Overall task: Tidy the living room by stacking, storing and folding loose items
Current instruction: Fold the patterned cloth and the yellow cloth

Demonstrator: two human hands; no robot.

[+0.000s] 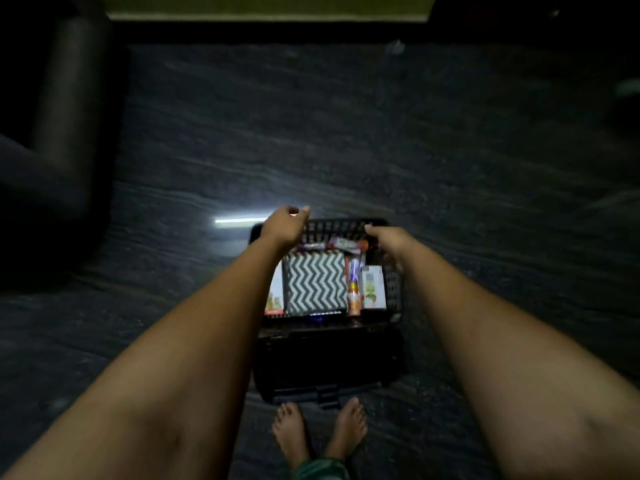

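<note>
Dark, streaked floor fills most of the view, dim except for a bright strip of reflected light just left of the basket. A black perforated basket sits on the floor in the near middle, straight ahead of two bare feet. Its lid lies folded open toward the feet, flat and dark, with a latch at its near edge.

Inside the basket a zigzag box in grey and white takes up the middle. A pale carton stands at its left, mostly hidden by the left forearm. To the right lie an orange tube and another pale carton. Wrapped packets run along the far wall.

Both arms reach forward over the basket. The left hand is at the far left corner, fingers loosely curled; blur hides whether they touch the rim. The right hand is at the far right corner, fingers bent down at the rim, but I cannot tell whether they grip it.

Open floor stretches far and right of the basket. A dark sofa bounds the left side, and a dark band with a pale green edge closes the far end.
</note>
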